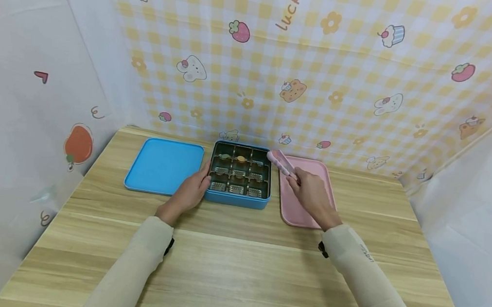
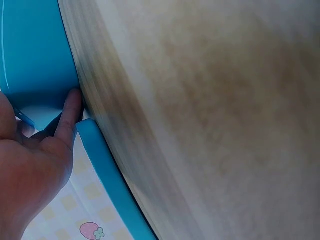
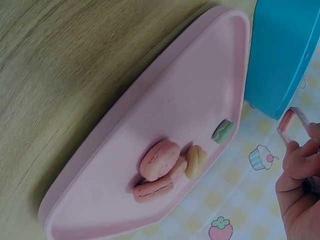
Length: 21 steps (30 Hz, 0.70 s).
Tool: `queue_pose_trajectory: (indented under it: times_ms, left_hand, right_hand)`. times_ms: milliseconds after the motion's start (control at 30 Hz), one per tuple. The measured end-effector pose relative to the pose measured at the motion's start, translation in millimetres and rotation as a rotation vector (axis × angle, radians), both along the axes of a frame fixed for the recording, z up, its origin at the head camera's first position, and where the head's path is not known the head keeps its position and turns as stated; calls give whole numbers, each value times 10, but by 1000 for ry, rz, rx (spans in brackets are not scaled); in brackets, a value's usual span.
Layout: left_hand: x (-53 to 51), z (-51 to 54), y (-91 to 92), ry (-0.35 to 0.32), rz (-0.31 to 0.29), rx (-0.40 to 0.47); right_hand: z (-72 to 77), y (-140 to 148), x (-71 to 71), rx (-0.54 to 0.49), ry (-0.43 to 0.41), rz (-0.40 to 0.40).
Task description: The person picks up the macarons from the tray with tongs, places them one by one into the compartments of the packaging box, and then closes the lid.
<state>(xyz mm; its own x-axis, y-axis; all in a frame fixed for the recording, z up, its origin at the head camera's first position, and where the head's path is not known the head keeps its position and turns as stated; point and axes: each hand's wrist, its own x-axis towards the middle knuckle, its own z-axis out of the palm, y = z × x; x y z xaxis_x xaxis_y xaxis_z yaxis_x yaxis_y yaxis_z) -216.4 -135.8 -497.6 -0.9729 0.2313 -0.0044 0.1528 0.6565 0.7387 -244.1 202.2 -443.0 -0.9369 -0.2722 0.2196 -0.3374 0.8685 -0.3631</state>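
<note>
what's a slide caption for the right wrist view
Macarons on a pink tray; the right hand holds a pink macaron in tongs

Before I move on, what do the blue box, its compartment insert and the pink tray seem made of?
Blue box: probably painted metal, from smooth, softly shiny sides. Compartment insert: likely thin molded plastic, glossy, with highlights on ribbed cell floors. Pink tray: perhaps plastic, matte and evenly colored; coated metal is possible.

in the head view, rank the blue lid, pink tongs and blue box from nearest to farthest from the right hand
1. Pink tongs: held in the right hand.
2. Blue box: to the hand's left, with the left hand at its left side.
3. Blue lid: farthest left, beyond the box.
</note>
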Motion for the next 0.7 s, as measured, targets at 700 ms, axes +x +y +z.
queue_pose_trajectory:
  times_ms: [700]
  left_hand:
    - [5,-10,2,14,5,3]
  right_hand:
    - [-46,-190,31,72,22,65]
